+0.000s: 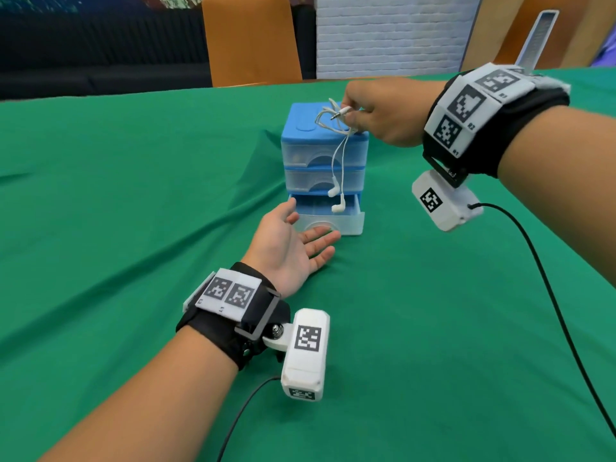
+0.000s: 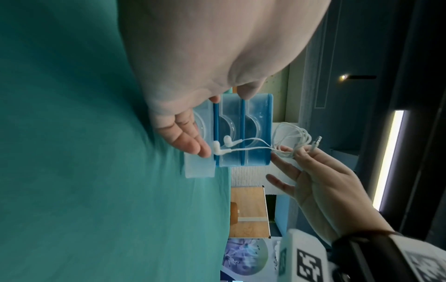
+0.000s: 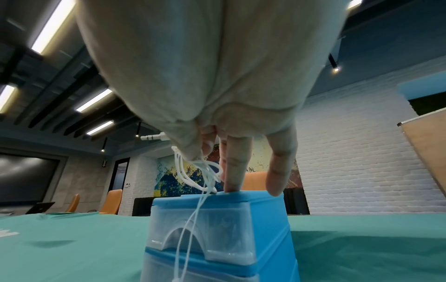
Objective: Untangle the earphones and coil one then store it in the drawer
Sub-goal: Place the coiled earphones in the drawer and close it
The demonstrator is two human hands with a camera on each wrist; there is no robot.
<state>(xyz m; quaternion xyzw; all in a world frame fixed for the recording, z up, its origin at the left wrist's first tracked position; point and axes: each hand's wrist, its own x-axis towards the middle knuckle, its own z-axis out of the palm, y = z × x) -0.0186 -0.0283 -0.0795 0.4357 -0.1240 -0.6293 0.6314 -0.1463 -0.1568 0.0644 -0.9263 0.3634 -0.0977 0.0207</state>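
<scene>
White coiled earphones [image 1: 333, 121] hang from my right hand [image 1: 376, 111], which pinches the coil above the blue drawer unit [image 1: 300, 128]; the plug [image 1: 341, 112] sticks out leftward. Two earbuds [image 1: 337, 199] dangle over the bottom drawer [image 1: 346, 221], which is pulled out. My left hand [image 1: 293, 241] lies palm up with straight fingers beside that drawer's front. In the left wrist view the earbuds [image 2: 220, 147] hang near my fingertips [image 2: 200, 150]. In the right wrist view my thumb and forefinger pinch the cord [image 3: 205, 171]; my other fingers [image 3: 235, 171] point down to the unit's top.
The drawer unit stands on a green tablecloth [image 1: 133, 228] with three stacked drawers; the upper two are closed. Orange chairs [image 1: 250, 41] and a white brick wall [image 1: 386, 31] stand behind the table. A black cable [image 1: 546, 288] trails from my right wrist camera.
</scene>
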